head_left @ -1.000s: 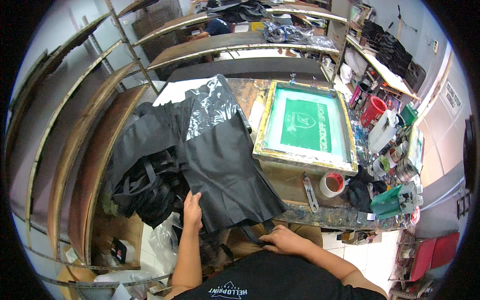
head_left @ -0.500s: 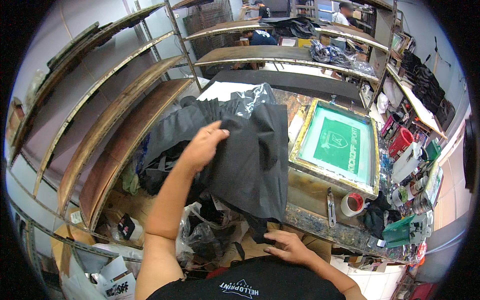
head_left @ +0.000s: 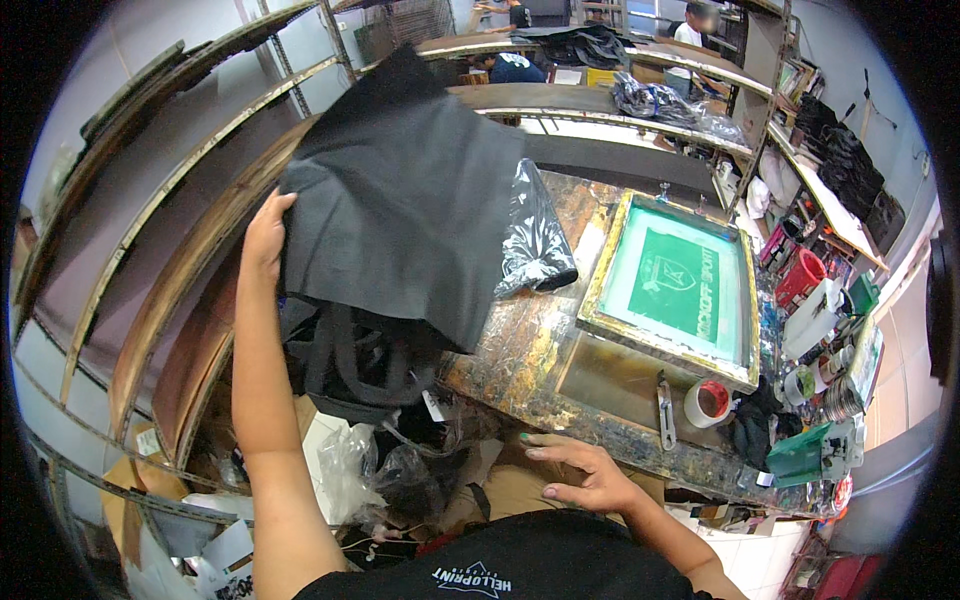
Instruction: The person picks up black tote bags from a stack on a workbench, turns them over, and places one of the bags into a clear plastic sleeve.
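My left hand [head_left: 266, 237] grips the left edge of a black fabric bag [head_left: 400, 200], lifted and spread out at the left of the worktable. Its fingertips are hidden behind the cloth. Below the bag, more black fabric [head_left: 345, 365] with a strap-like loop hangs in a dark heap. Near the table's front edge, my right hand [head_left: 585, 475] is held out with its fingers apart and nothing in it. A framed printing screen [head_left: 670, 285] with a green stencil lies to the right, touched by neither hand.
On the paint-stained worktable [head_left: 520, 340] lie a clear plastic-wrapped bundle [head_left: 535, 230], a metal cutter-like tool [head_left: 665, 410] and a pot of red ink [head_left: 708, 402]. Shelves [head_left: 200, 230] curve along the left. Several containers crowd the right side, and people work beyond the racks.
My left hand has swung left, raising the black bag away from the table's middle and uncovering the plastic-wrapped bundle. My right hand has shifted only slightly and its fingers stay apart.
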Demonstrator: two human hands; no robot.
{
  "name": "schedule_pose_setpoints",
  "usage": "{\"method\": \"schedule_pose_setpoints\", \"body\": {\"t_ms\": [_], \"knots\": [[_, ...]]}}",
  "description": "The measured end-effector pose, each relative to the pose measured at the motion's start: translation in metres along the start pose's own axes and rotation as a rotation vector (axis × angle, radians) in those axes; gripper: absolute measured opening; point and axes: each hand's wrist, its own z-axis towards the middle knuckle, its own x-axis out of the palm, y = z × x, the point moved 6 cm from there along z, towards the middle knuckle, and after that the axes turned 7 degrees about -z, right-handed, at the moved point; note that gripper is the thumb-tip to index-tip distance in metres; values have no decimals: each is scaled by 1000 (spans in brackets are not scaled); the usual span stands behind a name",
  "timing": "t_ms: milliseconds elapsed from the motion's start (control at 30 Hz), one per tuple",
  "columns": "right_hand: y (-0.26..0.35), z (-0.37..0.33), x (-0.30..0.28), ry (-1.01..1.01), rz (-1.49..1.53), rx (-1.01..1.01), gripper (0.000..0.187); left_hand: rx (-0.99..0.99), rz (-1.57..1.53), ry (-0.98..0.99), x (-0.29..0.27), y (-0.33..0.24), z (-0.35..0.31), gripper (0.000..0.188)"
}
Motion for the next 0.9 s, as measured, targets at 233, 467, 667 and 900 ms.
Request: {"method": "schedule_pose_setpoints", "body": {"t_ms": [233, 467, 667, 900], "knots": [[-46, -16, 8, 58, -69, 152, 37, -75, 124, -450, -171, 104, 21, 37], [-70, -19, 11, -4, -134, 253, 35, -580, 588, -377, -229, 171, -34, 74], [-66, -6, 11, 56, -140, 365, 37, -642, 764, -77, -208, 161, -57, 79], [-80, -9, 8, 5, -178, 355, 33, -409, 849, 20, -169, 179, -24, 74]]}}
